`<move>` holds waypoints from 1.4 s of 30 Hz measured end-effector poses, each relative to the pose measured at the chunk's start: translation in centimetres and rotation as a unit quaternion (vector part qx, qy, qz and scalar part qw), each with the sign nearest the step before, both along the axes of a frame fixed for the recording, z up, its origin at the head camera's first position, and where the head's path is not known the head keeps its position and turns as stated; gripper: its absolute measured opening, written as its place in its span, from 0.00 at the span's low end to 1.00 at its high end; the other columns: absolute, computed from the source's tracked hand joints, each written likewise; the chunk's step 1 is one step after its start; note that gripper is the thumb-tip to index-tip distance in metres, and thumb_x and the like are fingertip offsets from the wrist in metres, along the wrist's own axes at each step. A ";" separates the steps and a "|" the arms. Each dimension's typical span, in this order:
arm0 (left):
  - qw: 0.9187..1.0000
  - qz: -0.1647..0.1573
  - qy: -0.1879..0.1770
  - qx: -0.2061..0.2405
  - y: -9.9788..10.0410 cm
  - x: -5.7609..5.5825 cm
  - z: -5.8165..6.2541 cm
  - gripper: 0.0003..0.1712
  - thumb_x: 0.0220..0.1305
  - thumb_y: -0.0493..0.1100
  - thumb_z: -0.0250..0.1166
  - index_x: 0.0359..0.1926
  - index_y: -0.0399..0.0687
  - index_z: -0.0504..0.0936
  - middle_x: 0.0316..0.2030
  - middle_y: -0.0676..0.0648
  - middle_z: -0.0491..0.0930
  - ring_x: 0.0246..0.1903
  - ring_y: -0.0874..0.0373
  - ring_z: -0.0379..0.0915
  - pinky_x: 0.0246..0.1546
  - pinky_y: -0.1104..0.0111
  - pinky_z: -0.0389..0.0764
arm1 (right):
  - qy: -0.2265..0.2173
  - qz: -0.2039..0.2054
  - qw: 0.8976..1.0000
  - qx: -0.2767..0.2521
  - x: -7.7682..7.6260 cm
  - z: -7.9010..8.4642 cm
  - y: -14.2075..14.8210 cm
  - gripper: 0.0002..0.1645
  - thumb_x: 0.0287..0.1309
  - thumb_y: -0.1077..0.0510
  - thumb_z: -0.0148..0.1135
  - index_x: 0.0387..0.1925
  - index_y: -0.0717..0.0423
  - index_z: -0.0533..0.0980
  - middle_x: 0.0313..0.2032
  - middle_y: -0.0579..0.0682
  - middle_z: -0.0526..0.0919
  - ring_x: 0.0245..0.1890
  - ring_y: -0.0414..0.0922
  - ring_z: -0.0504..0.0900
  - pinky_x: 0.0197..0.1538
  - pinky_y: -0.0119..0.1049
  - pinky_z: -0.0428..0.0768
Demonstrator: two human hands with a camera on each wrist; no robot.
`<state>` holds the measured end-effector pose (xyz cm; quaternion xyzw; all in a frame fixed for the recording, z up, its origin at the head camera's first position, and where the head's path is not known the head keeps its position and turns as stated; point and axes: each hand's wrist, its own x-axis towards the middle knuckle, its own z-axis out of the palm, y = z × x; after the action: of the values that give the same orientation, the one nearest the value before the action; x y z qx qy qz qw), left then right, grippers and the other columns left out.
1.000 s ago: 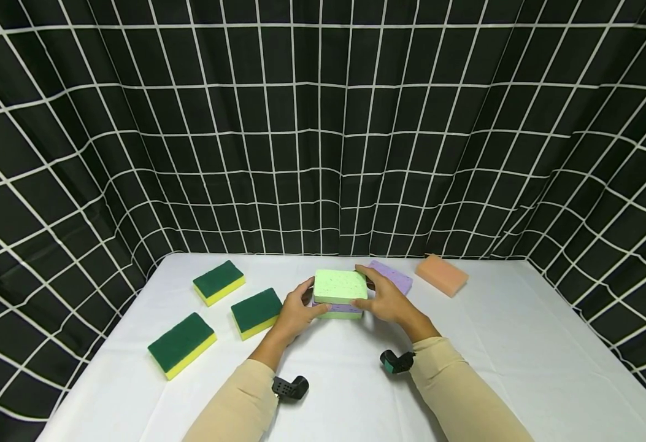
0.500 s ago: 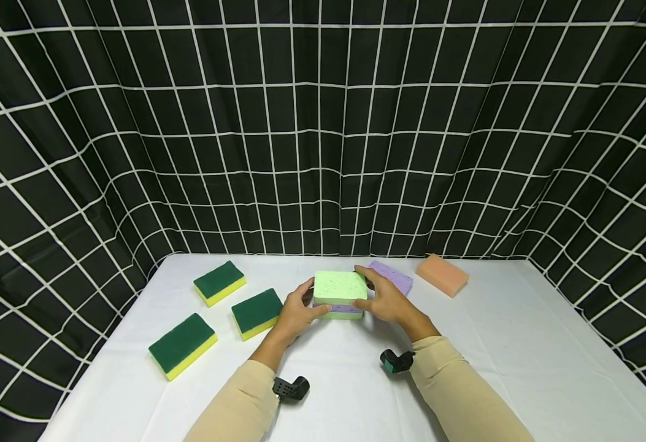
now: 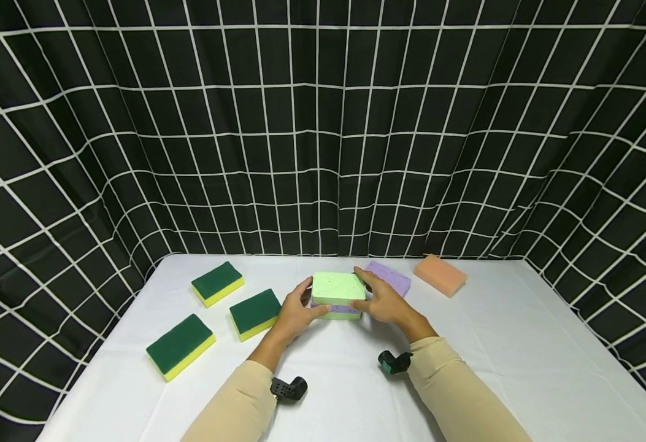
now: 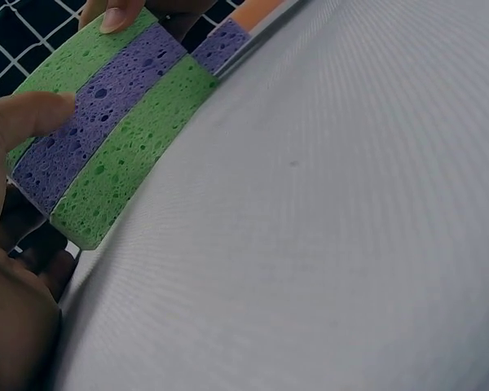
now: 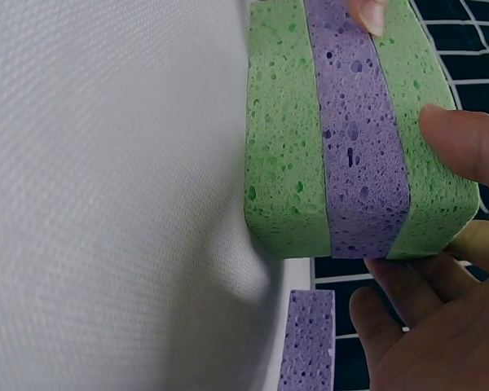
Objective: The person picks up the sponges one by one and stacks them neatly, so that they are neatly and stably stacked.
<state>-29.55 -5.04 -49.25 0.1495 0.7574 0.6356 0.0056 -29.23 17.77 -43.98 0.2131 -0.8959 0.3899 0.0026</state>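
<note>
Three sponges stand in a stack on the white table: a light green top sponge (image 3: 338, 285), a purple middle sponge (image 5: 363, 163) and a green bottom sponge (image 5: 285, 163). My left hand (image 3: 295, 314) grips the stack's left end, its thumb on the front where purple meets the upper green. At the right end, my right hand (image 3: 387, 302) holds the top green sponge, thumb on its front face. The fingers of both hands reach round the ends and are partly hidden behind. The stack's edges line up closely.
Behind my right hand lies another purple sponge (image 3: 391, 277), with an orange sponge (image 3: 440, 275) to its right. To the left are three green-and-yellow scouring sponges (image 3: 181, 344). A black gridded curtain (image 3: 323, 153) stands behind the white table (image 3: 494, 368).
</note>
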 end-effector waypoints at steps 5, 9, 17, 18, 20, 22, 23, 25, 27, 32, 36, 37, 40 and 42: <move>1.000 -0.011 -0.015 0.017 0.1 -0.3 0.9 0.54 0.53 0.43 0.74 0.74 0.38 0.52 0.67 0.35 0.60 0.67 0.41 0.55 0.65 0.54 0.60 | 0.001 -0.005 1.000 0.003 -0.2 0.1 0.0 0.50 0.55 0.58 0.68 0.72 0.66 0.52 0.70 0.62 0.58 0.69 0.57 0.56 0.68 0.53 0.53; 1.000 -0.012 -0.019 0.010 0.2 -0.6 1.7 0.56 0.51 0.44 0.75 0.75 0.43 0.51 0.69 0.37 0.57 0.67 0.39 0.54 0.63 0.50 0.61 | -0.010 -0.008 1.000 -0.005 -0.2 0.2 0.1 0.50 0.55 0.59 0.68 0.72 0.66 0.52 0.69 0.62 0.59 0.68 0.59 0.58 0.68 0.54 0.55; 1.000 -0.016 -0.015 0.009 0.4 -0.9 1.9 0.55 0.52 0.43 0.75 0.75 0.51 0.53 0.66 0.39 0.62 0.62 0.43 0.62 0.58 0.51 0.68 | -0.015 0.006 1.000 -0.022 -0.2 0.2 -0.2 0.51 0.54 0.61 0.67 0.72 0.67 0.51 0.68 0.65 0.59 0.66 0.61 0.61 0.66 0.52 0.59; 1.000 -0.019 -0.012 0.011 0.4 -0.9 1.8 0.54 0.52 0.43 0.75 0.75 0.50 0.53 0.65 0.39 0.63 0.61 0.43 0.63 0.57 0.52 0.70 | -0.011 0.008 1.000 -0.024 -0.2 0.2 -0.2 0.50 0.54 0.61 0.67 0.72 0.67 0.51 0.68 0.65 0.60 0.66 0.60 0.61 0.66 0.52 0.59; 1.000 -0.021 -0.009 0.015 0.4 -0.9 1.7 0.53 0.53 0.42 0.74 0.75 0.49 0.54 0.65 0.39 0.64 0.60 0.42 0.64 0.55 0.52 0.71 | -0.005 0.012 1.000 -0.023 -0.2 0.0 -0.2 0.50 0.54 0.60 0.68 0.72 0.68 0.51 0.68 0.66 0.60 0.67 0.60 0.60 0.67 0.52 0.59; 1.000 -0.025 -0.006 0.017 0.3 -0.7 1.8 0.52 0.54 0.40 0.73 0.74 0.47 0.54 0.64 0.37 0.64 0.59 0.41 0.64 0.55 0.52 0.71 | -0.002 0.017 1.000 -0.022 -0.2 -0.1 -0.1 0.51 0.54 0.59 0.68 0.72 0.69 0.51 0.68 0.66 0.60 0.67 0.60 0.60 0.66 0.52 0.59; 0.999 -0.027 -0.005 0.019 0.3 -0.4 2.1 0.51 0.54 0.39 0.73 0.74 0.45 0.55 0.64 0.37 0.65 0.59 0.40 0.65 0.55 0.52 0.71 | -0.003 0.019 1.000 -0.023 -0.2 -0.1 -0.1 0.51 0.54 0.59 0.68 0.72 0.69 0.50 0.68 0.66 0.60 0.67 0.60 0.60 0.66 0.53 0.59; 0.999 -0.031 -0.003 0.020 0.2 0.1 2.9 0.49 0.54 0.37 0.72 0.73 0.42 0.56 0.63 0.36 0.65 0.58 0.39 0.65 0.54 0.53 0.72 | -0.004 0.019 1.000 -0.024 -0.2 -0.1 0.0 0.51 0.54 0.58 0.67 0.72 0.69 0.50 0.67 0.66 0.61 0.67 0.60 0.60 0.66 0.53 0.59; 0.999 -0.032 -0.001 0.017 0.2 0.6 3.8 0.47 0.55 0.37 0.72 0.72 0.41 0.58 0.62 0.35 0.66 0.58 0.40 0.66 0.54 0.54 0.72 | -0.002 0.018 1.000 -0.025 -0.3 -0.1 0.1 0.52 0.54 0.58 0.67 0.72 0.69 0.49 0.67 0.65 0.62 0.66 0.60 0.60 0.66 0.54 0.58; 0.999 -0.028 0.003 0.022 0.3 1.3 5.0 0.46 0.55 0.37 0.72 0.71 0.39 0.59 0.61 0.35 0.68 0.56 0.41 0.68 0.52 0.56 0.74 | 0.006 0.009 1.000 -0.027 -0.2 0.3 0.4 0.55 0.53 0.57 0.68 0.73 0.65 0.47 0.67 0.61 0.63 0.66 0.57 0.61 0.67 0.53 0.57; 0.999 -0.031 -0.005 0.026 0.3 1.3 4.9 0.46 0.56 0.37 0.72 0.72 0.39 0.58 0.60 0.36 0.68 0.55 0.43 0.68 0.51 0.58 0.75 | 0.014 0.003 0.999 -0.039 0.2 0.8 0.6 0.56 0.52 0.55 0.69 0.74 0.64 0.48 0.69 0.60 0.61 0.67 0.56 0.61 0.67 0.52 0.59; 0.999 -0.031 -0.006 0.026 0.3 1.3 4.8 0.46 0.56 0.37 0.72 0.72 0.40 0.58 0.60 0.36 0.69 0.55 0.43 0.68 0.51 0.59 0.75 | 0.017 0.000 0.999 -0.042 0.3 1.0 0.7 0.56 0.52 0.54 0.69 0.74 0.64 0.48 0.69 0.60 0.60 0.67 0.56 0.60 0.66 0.53 0.59; 0.999 -0.026 -0.009 0.030 0.3 1.2 4.6 0.46 0.55 0.37 0.72 0.72 0.41 0.59 0.59 0.37 0.69 0.55 0.44 0.69 0.51 0.58 0.75 | 0.032 -0.007 0.999 -0.044 0.8 1.7 0.9 0.56 0.52 0.52 0.70 0.74 0.62 0.48 0.69 0.59 0.60 0.67 0.56 0.60 0.66 0.53 0.59; 0.999 -0.021 -0.011 0.031 0.3 0.6 3.5 0.47 0.55 0.38 0.73 0.72 0.43 0.58 0.60 0.38 0.69 0.56 0.44 0.68 0.53 0.57 0.74 | 0.039 -0.014 0.998 -0.041 1.1 2.1 1.2 0.57 0.53 0.50 0.70 0.75 0.60 0.48 0.69 0.57 0.60 0.67 0.54 0.60 0.66 0.53 0.60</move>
<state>-28.92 -4.70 -45.76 0.1587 0.7340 0.6600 0.0228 -28.15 18.92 -41.83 0.2159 -0.8812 0.4173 0.0519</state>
